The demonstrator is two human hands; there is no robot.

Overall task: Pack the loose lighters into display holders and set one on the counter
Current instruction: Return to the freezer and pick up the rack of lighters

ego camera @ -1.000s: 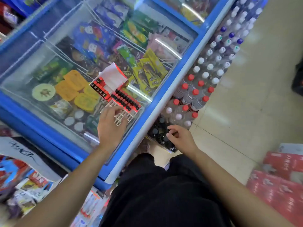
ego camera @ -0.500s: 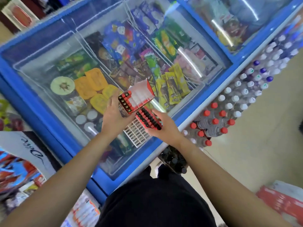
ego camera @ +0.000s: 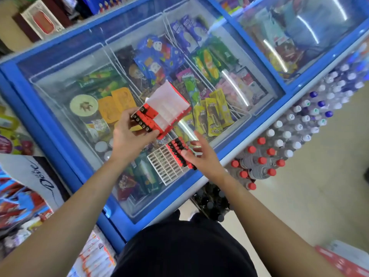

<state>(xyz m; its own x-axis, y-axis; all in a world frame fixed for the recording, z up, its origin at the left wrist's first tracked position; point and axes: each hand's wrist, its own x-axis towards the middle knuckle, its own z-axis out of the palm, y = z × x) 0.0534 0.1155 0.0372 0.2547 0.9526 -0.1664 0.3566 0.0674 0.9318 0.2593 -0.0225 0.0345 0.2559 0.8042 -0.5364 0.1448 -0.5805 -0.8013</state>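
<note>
Head view: left hand (ego camera: 129, 137) grips the lighter box (ego camera: 165, 108); right hand (ego camera: 202, 157), fingers wide, touches lighters (ego camera: 176, 148) in the holder (ego camera: 165, 168).

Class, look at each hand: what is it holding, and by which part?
The left hand grips the red lighter box by its near end. The right hand rests on the lighters in the white holder; a grip cannot be told.

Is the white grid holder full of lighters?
No: many cells of the holder are empty; lighters fill only rows by the right hand.
</note>
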